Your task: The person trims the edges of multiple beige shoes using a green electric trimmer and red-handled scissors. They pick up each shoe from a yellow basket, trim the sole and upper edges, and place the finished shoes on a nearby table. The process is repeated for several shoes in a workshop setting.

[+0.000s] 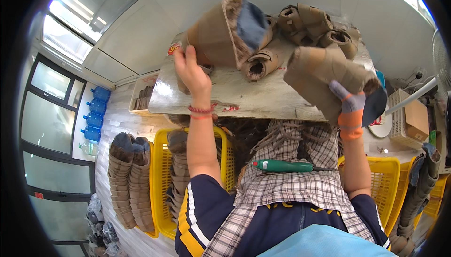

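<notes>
Two hands raised over the table (244, 98). Left hand (192, 71): bare fingers (181, 55) clamped on the lower edge of a tan fleece-lined boot (225, 31), held above the table's far left. Right hand (350, 109): gloved fingers (339, 89) closed on a second tan boot (324, 76), over the table's right edge. More boots (310, 24) piled behind. Green-handled tool (282, 166) rests on the lap.

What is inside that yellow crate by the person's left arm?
The yellow crate holds a stack of brown boots with dark soles. The left arm covers its right part, so anything deeper stays hidden.
</notes>
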